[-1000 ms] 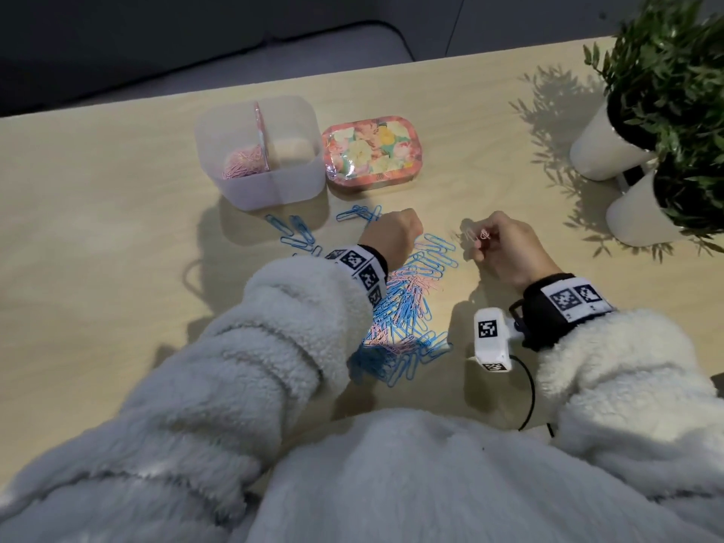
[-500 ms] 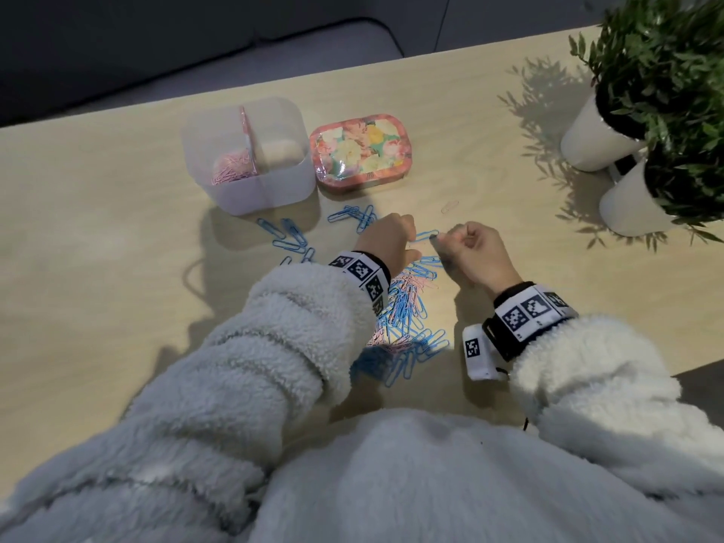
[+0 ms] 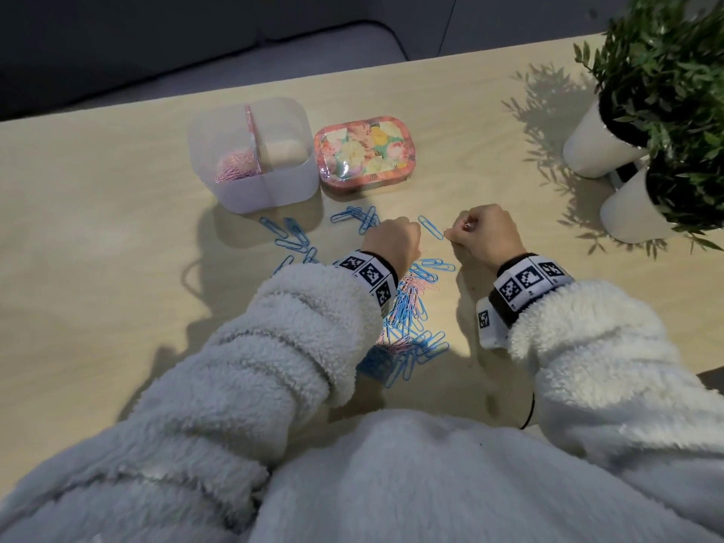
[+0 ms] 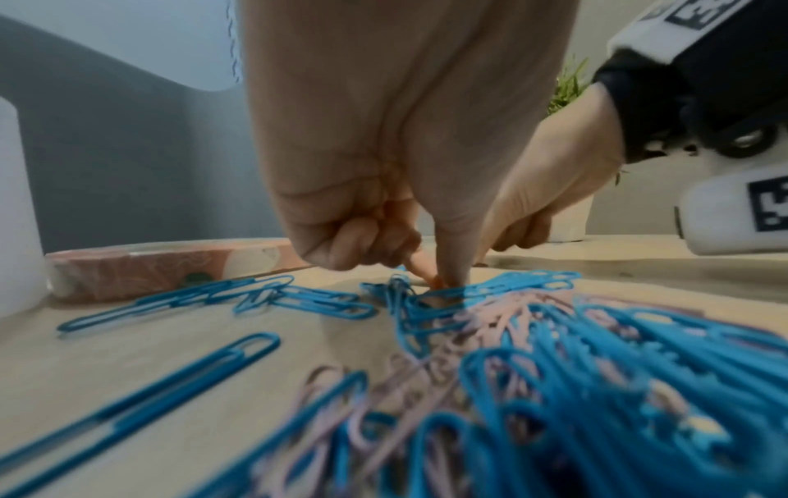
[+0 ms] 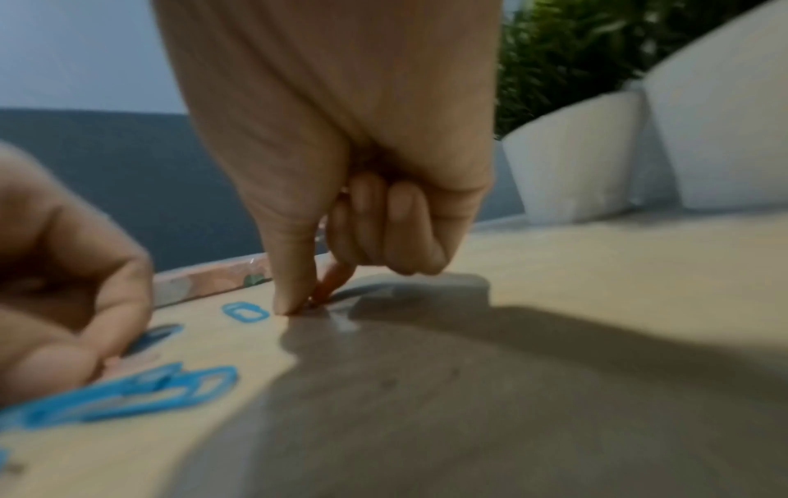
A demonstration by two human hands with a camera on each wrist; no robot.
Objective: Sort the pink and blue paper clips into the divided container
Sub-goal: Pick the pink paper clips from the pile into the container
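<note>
While both hands [image 3: 391, 239] [image 3: 485, 233] pinch fingertips at table [image 3: 98, 268] — catch unclear — two pots [image 3: 591, 146], one tin [image 3: 364, 150].

Domestic or small-office setting, most likely a living room. Pale wood-grain worktop [image 3: 117, 268]; dark grey upholstered sofa [image 3: 156, 45] just behind it. Two white potted plants [image 3: 634, 150] and a floral tin [image 3: 364, 150] on the worktop suggest home décor.

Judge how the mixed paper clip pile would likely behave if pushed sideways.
The pile likely spreads rather than sliding whole: its clips lie loose and flat on the table. Overlapping loops may snag and drag in clumps. Thin wire suggests each is light.
</note>
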